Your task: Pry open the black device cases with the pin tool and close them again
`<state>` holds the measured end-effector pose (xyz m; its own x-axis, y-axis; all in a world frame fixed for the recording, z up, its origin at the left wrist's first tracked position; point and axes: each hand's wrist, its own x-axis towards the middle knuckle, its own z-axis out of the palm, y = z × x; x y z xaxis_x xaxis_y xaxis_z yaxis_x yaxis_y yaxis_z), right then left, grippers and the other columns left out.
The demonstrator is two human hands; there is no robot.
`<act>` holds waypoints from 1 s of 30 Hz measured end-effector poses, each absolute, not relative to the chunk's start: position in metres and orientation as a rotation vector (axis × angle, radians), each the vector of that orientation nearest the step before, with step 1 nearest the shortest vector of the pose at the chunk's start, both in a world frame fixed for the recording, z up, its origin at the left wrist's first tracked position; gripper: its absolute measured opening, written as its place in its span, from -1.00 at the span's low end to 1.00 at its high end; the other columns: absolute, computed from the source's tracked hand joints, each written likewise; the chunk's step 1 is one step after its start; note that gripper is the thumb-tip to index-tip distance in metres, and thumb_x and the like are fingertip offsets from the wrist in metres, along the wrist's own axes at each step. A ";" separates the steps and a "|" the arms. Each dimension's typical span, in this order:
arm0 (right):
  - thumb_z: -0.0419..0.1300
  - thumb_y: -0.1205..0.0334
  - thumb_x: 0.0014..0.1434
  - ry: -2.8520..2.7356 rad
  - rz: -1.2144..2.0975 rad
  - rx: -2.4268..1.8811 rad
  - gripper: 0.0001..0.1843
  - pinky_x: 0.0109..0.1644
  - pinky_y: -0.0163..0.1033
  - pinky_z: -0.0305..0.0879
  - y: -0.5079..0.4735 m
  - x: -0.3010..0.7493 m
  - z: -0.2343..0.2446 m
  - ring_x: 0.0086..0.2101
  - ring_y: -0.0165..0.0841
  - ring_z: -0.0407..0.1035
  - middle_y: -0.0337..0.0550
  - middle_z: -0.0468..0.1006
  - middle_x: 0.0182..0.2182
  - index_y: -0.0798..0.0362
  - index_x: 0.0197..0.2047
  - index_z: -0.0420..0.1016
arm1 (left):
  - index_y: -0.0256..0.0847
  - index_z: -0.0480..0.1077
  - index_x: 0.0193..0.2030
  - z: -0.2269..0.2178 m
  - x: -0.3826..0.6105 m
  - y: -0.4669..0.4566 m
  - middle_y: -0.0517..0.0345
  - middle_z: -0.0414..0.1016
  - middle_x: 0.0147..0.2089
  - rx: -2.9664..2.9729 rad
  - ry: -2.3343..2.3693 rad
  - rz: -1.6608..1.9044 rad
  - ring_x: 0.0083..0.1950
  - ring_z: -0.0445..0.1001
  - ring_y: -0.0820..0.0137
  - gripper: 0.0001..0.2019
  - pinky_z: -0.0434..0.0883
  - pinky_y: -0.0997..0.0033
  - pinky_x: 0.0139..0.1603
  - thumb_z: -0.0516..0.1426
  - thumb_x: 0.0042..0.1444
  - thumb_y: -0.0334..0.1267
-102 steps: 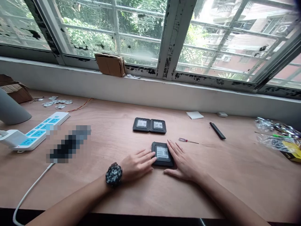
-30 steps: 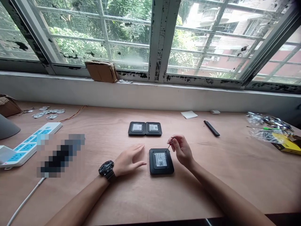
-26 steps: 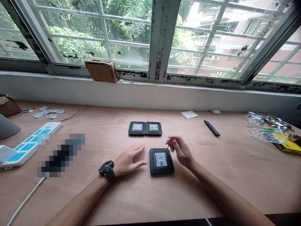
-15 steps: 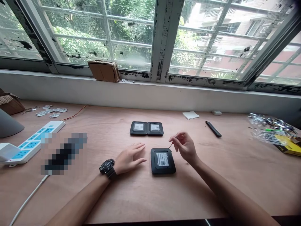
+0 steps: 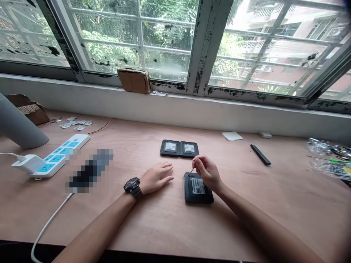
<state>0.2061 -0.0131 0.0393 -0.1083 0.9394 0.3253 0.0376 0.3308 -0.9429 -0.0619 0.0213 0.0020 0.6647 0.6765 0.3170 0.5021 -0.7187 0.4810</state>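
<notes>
A small black square device (image 5: 197, 189) with a white label lies on the wooden table (image 5: 153, 223) in front of me. My right hand (image 5: 207, 171) hovers over its far edge, fingers pinched on a thin screwdriver (image 5: 191, 171) whose tip points down at the device's far left corner. My left hand (image 5: 156, 177), with a black watch on its wrist, rests flat on the table to the left of the device, fingers stretched out and holding nothing. Two more black devices (image 5: 179, 148) lie side by side just behind.
A white and blue power strip (image 5: 59, 154) with a plugged-in adapter lies at the left, its cable running toward me. A black bar (image 5: 260, 154), a white pad (image 5: 231, 136) and plastic bags of parts (image 5: 329, 157) lie to the right. A cardboard parcel (image 5: 135, 80) sits on the windowsill.
My right hand picked up the screwdriver from the table and has brought its tip across to the device's far left corner. My left hand left the device and lies flat beside it.
</notes>
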 end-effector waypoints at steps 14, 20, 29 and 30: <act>0.03 -0.06 0.45 -1.715 1.025 -0.896 -0.61 -0.35 -0.23 0.38 -0.014 0.217 0.043 -0.46 -0.43 0.35 -0.15 0.50 -0.27 -0.02 0.02 0.58 | -0.10 0.43 0.26 0.000 -0.062 0.022 0.03 0.42 0.33 2.512 0.934 0.683 0.37 0.35 0.15 -0.60 0.33 0.10 0.37 0.14 0.38 -0.02; 0.35 0.05 0.24 -1.557 0.958 -0.873 -0.78 -0.37 -0.23 0.41 -0.011 0.225 0.051 -0.42 -0.42 0.45 -0.11 0.51 -0.11 0.00 -0.26 0.48 | -0.09 0.42 0.26 0.001 -0.062 0.021 0.05 0.44 0.32 2.503 0.928 0.682 0.37 0.36 0.16 -0.60 0.35 0.10 0.35 0.14 0.38 -0.01; 0.23 -0.17 0.29 -2.045 0.178 -1.553 -0.64 -0.37 -0.20 0.24 -0.003 0.311 0.046 -0.46 -0.28 0.40 -0.14 0.59 -0.38 -0.04 -0.27 0.47 | -0.11 0.36 0.32 0.006 -0.052 0.012 0.03 0.43 0.32 2.531 0.901 0.660 0.39 0.32 0.12 -0.49 0.32 0.07 0.37 0.18 0.33 0.06; 0.19 -0.15 0.32 -2.115 0.153 -1.606 -0.65 -0.36 -0.20 0.25 -0.006 0.318 0.043 -0.44 -0.27 0.43 -0.12 0.60 -0.35 -0.04 -0.26 0.48 | -0.12 0.34 0.35 0.006 -0.049 0.009 0.01 0.42 0.34 2.536 0.887 0.653 0.40 0.31 0.11 -0.43 0.31 0.06 0.38 0.20 0.30 0.10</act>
<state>0.3175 -0.0058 0.0425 -0.1989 0.9321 0.3026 0.8787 0.3063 -0.3661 -0.0495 0.0094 0.0061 0.6935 0.6549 0.3002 0.4809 -0.7311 0.4840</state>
